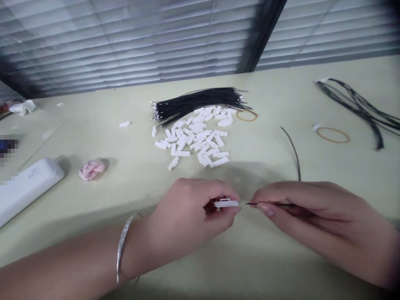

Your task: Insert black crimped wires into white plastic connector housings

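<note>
Between the thumb and fingers of my left hand is a white connector housing with rows of small holes. My right hand pinches a thin black wire close to its metal-tipped end. That tip points left at the right end of the housing; whether the two touch I cannot tell. Behind my right hand a length of black wire rises and curves over the table. Beyond my hands lies a loose pile of white connector housings, with a bundle of black wires just behind it.
Rubber bands lie right of the pile, and more black cables at the far right. To the left are a pink patterned small object and a long white case. A window with blinds borders the table's back.
</note>
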The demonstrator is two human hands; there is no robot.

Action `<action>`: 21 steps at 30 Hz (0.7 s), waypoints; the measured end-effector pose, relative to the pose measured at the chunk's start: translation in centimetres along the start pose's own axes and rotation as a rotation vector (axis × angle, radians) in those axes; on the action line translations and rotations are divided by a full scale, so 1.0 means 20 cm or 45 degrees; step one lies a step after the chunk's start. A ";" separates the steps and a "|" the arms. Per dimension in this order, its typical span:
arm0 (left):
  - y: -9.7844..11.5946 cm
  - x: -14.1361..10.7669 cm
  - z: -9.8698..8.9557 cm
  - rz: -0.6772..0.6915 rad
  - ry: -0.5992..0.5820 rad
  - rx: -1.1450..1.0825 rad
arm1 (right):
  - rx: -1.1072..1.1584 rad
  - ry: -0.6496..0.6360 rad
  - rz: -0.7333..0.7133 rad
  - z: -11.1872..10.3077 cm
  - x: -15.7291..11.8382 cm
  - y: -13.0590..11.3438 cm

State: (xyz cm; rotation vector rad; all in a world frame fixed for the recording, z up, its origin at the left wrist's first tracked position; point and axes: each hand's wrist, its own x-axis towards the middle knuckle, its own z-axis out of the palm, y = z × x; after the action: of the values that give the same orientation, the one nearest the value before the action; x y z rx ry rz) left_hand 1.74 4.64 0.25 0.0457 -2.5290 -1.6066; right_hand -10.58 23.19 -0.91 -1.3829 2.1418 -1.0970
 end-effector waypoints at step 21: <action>0.00 0.00 0.00 0.148 0.006 0.216 | -0.282 0.180 -0.430 -0.02 -0.01 -0.02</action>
State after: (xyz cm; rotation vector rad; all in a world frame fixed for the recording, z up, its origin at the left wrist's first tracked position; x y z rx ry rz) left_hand 1.65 4.70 0.30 -0.0775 -2.6053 -1.3463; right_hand -10.42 23.36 -0.38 -1.8742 2.2376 -1.1305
